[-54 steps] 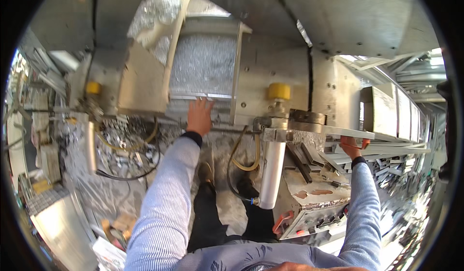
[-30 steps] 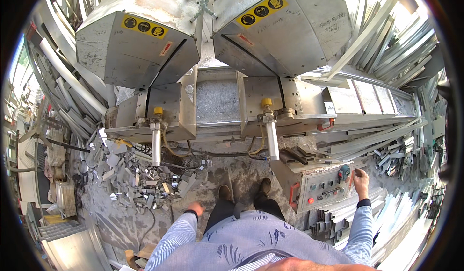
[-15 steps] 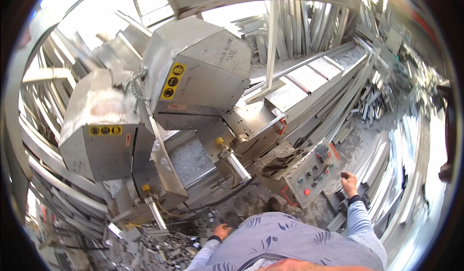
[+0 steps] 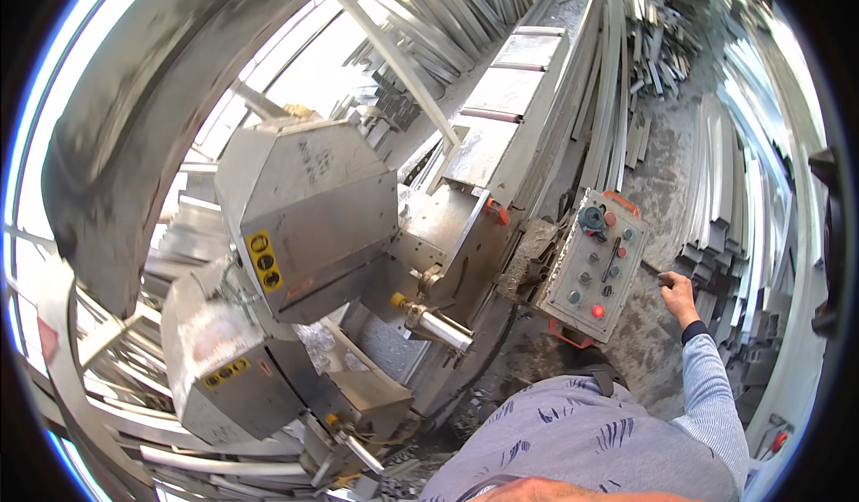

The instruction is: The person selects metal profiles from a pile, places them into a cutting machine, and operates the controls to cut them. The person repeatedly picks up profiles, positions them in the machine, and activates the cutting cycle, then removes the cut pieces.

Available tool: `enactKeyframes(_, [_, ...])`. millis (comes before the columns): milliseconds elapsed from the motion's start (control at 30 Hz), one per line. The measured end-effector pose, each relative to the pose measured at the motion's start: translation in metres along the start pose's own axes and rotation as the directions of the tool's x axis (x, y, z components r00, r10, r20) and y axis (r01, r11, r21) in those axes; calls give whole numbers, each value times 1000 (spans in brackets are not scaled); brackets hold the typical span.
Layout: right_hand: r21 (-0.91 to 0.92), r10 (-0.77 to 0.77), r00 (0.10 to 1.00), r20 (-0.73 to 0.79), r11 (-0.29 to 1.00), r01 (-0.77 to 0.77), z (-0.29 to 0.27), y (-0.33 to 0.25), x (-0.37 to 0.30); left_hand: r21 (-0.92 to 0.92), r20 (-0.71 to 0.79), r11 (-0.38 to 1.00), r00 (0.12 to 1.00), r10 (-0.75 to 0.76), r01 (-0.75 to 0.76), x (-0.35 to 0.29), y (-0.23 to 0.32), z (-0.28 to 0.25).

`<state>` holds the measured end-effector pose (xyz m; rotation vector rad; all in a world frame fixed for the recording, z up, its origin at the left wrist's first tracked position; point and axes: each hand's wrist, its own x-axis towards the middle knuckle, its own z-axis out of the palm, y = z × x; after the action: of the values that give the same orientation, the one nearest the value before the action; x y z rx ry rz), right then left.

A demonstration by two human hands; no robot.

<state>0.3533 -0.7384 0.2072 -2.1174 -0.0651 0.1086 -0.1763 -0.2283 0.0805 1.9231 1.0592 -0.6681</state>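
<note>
My right hand (image 4: 680,296) is beside the right edge of a tilted control panel (image 4: 559,278), a short gap away from it. Its fingers are curled in, and I see nothing held in them. Coloured push buttons and dark knobs cover the panel, and a red button (image 4: 598,310) glows near its lower end. Orange handles (image 4: 621,202) are fixed at both ends. My left hand is out of view. Left of the panel stands a saw machine with two grey metal guard hoods (image 4: 313,207), which bear yellow warning stickers.
Pneumatic cylinders (image 4: 443,330) stick out from the machine toward me. Its long bed (image 4: 514,99) runs away to the far side. Stacked metal profiles (image 4: 716,180) lie along the right. More profiles (image 4: 438,10) lean at the back, and offcuts (image 4: 658,46) are piled far right.
The view has turned right and moved closer to the control panel, which now sits higher in the picture. My left hand has gone out of view. My right hand stays curled beside the panel.
</note>
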Motion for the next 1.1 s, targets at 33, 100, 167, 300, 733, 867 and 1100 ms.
enactKeyframes(33, [-9,-4,1000,-2,1000,4,8,-2,-6,2,8,1000,1000,4,-4,3,13,0])
enactKeyframes(100, [39,-5,1000,4,999,5,26,-12,-15,15,7,1000,1000,9,-9,7,37,-4])
enactKeyframes(167, [125,-33,999,-23,992,35,50,-29,-20,27,5,1000,1000,10,-10,11,63,-4])
enactKeyframes(300, [188,-170,985,33,969,161,89,-84,-11,44,-1,999,1000,5,-5,16,111,-4])
enactKeyframes(733, [385,-353,759,548,911,146,111,-165,68,-12,-20,996,996,-89,88,23,200,47])
enactKeyframes(867, [345,-319,762,564,929,134,98,-148,79,-29,-32,996,996,-82,81,19,208,65])
enactKeyframes(1100, [340,-345,812,471,920,193,66,-137,82,5,-34,1000,999,8,-8,7,194,115])
